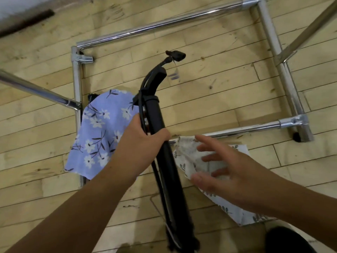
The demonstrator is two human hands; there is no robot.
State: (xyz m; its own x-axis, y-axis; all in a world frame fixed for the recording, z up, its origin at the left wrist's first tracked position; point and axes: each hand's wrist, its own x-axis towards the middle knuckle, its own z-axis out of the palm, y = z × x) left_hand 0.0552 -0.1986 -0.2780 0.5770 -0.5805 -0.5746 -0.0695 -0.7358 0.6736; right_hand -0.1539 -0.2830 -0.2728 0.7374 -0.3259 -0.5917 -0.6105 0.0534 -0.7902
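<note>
My left hand (140,143) grips a long black pole (160,136), fingers curled round its shaft near the middle. The pole runs from the bottom of the view up to a curved black head with a small hook-like tip (176,55) over the floor. To the right, my right hand (224,168) hovers with spread, relaxed fingers just above a white cloth with a small leaf print (184,157) and holds nothing. A light purple cloth with white flowers (96,136) hangs left of the pole, partly behind my left hand.
A chrome tube frame (156,24) forms a rectangle on the wooden plank floor (218,88), with uprights at the left (36,90) and top right (308,31). Both cloths drape over its lower rails. A dark shape (286,240) sits at the bottom right.
</note>
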